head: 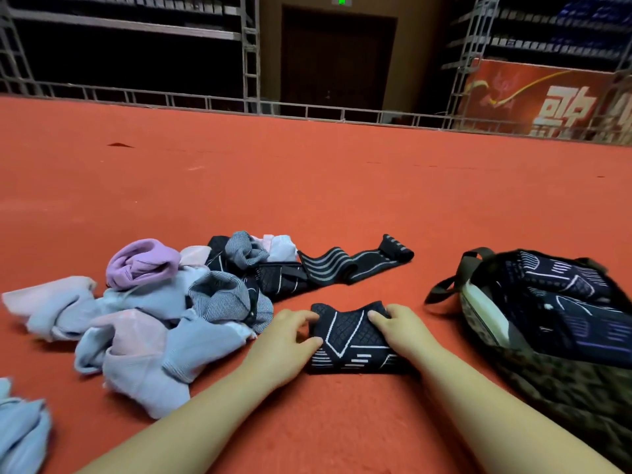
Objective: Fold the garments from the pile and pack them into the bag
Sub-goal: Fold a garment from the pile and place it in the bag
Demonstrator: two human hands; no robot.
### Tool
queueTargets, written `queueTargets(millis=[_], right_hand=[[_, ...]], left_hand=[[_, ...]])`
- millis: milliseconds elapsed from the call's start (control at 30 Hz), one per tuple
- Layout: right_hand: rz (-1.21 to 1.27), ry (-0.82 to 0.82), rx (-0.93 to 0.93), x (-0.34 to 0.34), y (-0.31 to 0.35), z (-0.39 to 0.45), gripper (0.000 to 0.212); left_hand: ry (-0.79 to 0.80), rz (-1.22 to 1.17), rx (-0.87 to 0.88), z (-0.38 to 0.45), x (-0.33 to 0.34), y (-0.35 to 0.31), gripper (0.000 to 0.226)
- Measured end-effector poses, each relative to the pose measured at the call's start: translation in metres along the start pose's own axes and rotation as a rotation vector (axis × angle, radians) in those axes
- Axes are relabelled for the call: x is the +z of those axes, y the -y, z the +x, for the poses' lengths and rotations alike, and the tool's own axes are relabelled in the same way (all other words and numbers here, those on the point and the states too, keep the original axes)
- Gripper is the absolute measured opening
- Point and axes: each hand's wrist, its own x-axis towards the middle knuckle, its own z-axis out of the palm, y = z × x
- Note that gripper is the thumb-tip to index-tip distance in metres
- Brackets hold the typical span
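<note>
Kneeling over the red carpet (307, 186), the person has both hands on a folded black garment (349, 340) with white line patterning, which lies flat on the floor directly in front of them. The left hand (284, 340) grips the garment's left edge, fingers curled over the top and thumb tucked against the side. The right hand (400, 328) holds the right edge the same way, fingertips bent onto the fabric.

To the left, touching nothing the hands hold, sits the pile (154, 309): pale blue and pink pieces, a lilac one (142, 261) on top, grey striped ones among them. A long dark striped band (355, 263) stretches out on the far side of the pile, toward the right.

The bag (564, 388) lies open on the right, near the right forearm, with more dark patterned garments (561, 295) already inside it. A metal railing (239, 104) runs along the far edge of the carpet.
</note>
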Motion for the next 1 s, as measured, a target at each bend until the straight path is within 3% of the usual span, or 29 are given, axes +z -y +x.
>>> queueTargets(millis=[100,200,300,400,467,567,767,867,1000], right_hand=[[-0.116,-0.013,0.043,0.007,0.000,0.010,0.032],[-0.114,-0.130,0.019,0.005,-0.005,0.008,0.038],[-0.074,-0.232,-0.421,-0.006,-0.019,-0.013,0.034],[-0.287,-0.076,-0.697,-0.007,-0.040,-0.029,0.039],[-0.344,-0.039,-0.708,-0.003,-0.049,-0.031,0.041],[-0.326,-0.125,-0.710,0.000,-0.058,-0.030,0.037],[-0.221,-0.207,-0.758,0.001,-0.053,-0.032,0.012],[0.030,-0.152,-0.624,0.002,-0.041,-0.044,0.017],[0.220,-0.113,-0.435,0.004,-0.042,-0.046,0.017]], left_hand=[[0.098,0.116,0.194,-0.004,-0.003,0.007,0.067],[0.244,0.340,0.249,-0.007,-0.004,0.013,0.080],[0.251,0.351,0.233,-0.005,-0.004,0.014,0.083],[0.258,0.337,0.222,-0.001,-0.006,0.015,0.083],[0.263,0.327,0.223,0.001,-0.006,0.018,0.082],[0.253,0.305,0.236,0.002,-0.001,0.021,0.079],[0.155,0.217,0.253,-0.001,-0.002,0.013,0.052],[0.054,0.214,0.258,-0.003,-0.003,0.011,0.063],[0.007,0.246,0.221,-0.004,0.002,0.007,0.057]])
